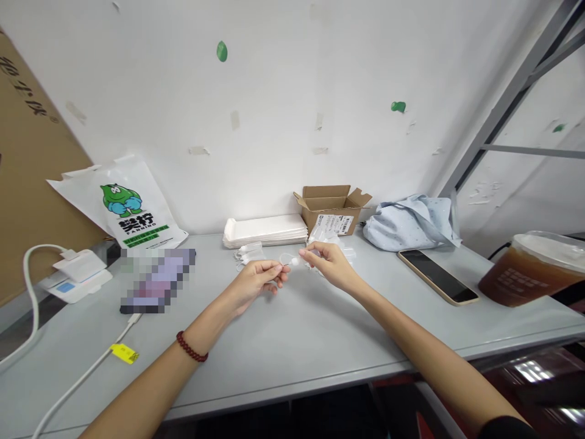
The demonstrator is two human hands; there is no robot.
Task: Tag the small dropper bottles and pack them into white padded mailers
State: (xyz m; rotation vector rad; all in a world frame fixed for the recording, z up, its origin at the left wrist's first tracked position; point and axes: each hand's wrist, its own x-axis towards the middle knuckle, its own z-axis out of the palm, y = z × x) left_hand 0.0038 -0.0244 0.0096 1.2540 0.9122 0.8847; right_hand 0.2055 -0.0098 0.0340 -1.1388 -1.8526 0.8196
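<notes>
Above the middle of the table [292, 341], my left hand [260, 277] is closed in a pinch, thumb against forefinger. A small dark, thin tip shows at its fingertips, too small to name. My right hand [331, 263] pinches a small white piece [295, 261] from the other side, close to the left fingertips. A thin clear loop [287, 256] rises by that piece. Left of the hands lies a small group of clear, white-topped pieces [249, 251]. More clear plastic pieces [325, 235] lie behind my right hand, which partly hides them.
A stack of white envelopes [267, 230] and an open cardboard box [331, 210] stand by the wall. To the right are a light blue cloth bag [406, 222], a phone [436, 275] and a drink cup [525, 274]. A white cable [91, 372], blurred-out device [159, 280] and printed bag [130, 207] occupy the left.
</notes>
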